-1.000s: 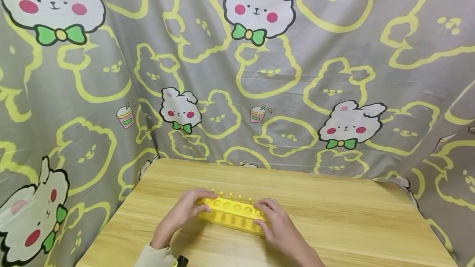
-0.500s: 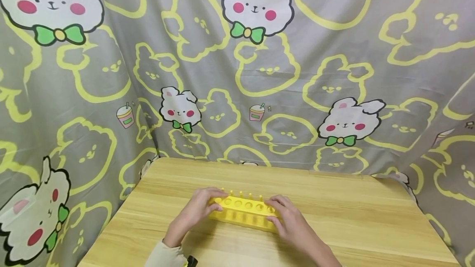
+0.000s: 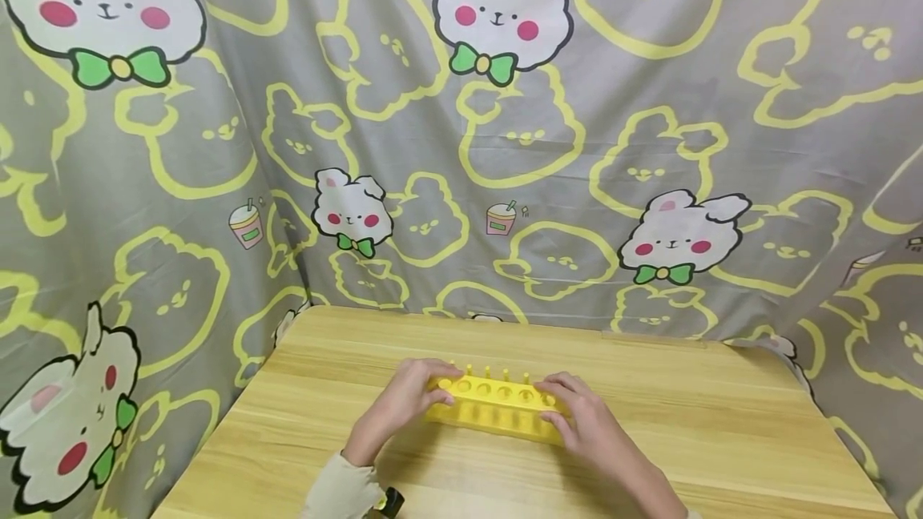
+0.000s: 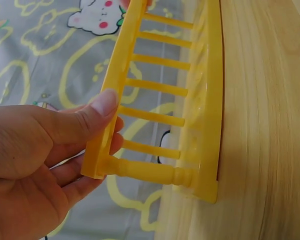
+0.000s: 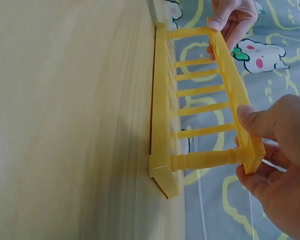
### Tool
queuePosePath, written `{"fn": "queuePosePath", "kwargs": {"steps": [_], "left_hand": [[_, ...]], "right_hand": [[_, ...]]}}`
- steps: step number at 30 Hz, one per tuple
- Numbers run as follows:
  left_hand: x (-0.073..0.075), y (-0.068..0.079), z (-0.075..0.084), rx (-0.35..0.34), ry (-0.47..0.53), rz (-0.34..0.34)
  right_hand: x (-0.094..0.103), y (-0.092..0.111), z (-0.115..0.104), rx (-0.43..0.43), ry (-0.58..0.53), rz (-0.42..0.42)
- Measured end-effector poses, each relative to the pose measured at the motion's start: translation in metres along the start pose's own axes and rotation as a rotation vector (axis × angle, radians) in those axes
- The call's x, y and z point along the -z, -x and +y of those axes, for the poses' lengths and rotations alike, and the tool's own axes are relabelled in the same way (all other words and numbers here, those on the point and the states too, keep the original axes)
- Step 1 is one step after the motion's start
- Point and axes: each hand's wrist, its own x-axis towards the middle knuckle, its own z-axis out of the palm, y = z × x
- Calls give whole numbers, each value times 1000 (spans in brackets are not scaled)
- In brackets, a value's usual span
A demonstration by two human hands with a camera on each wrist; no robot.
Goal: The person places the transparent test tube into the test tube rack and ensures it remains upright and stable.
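A yellow plastic test tube rack point(image 3: 497, 402) stands upright at the middle of the table, with a row of round holes in its top plate and thin pegs along its far side. My left hand point(image 3: 405, 400) grips the left end of the top plate, thumb on the near side. At the other end, my right hand point(image 3: 590, 416) holds the plate the same way. In the left wrist view, the left thumb presses the upper bar above a turned end post point(image 4: 145, 171). The right wrist view shows both hands on the rack point(image 5: 205, 159). No tubes are visible in it.
The rack is on a light wood-grain table point(image 3: 346, 343). A grey curtain point(image 3: 433, 142) with rabbit prints hangs behind the table and along its sides. A black item point(image 3: 391, 501) shows by the left sleeve point(image 3: 339, 491).
Both hands have moved the rack to the right across the table, and slightly away from the near edge. Their grip on its ends looks the same.
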Motion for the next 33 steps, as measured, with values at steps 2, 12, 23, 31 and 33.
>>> {"fn": "queuePosePath", "kwargs": {"steps": [2,12,23,31,33], "left_hand": [[-2,-3,0,2,7,0],[-14,-21,2,5,33,17],[-19,-37,-2,29,50,20],[-23,-49,-7,26,70,36],[-24,-52,-8,25,75,41]], "right_hand": [[2,-1,2,-9,-3,2],[7,-3,20,-57,32,7],[10,-15,35,-25,15,25],[11,-21,45,-42,3,18],[12,-22,47,-48,-3,13]]}}
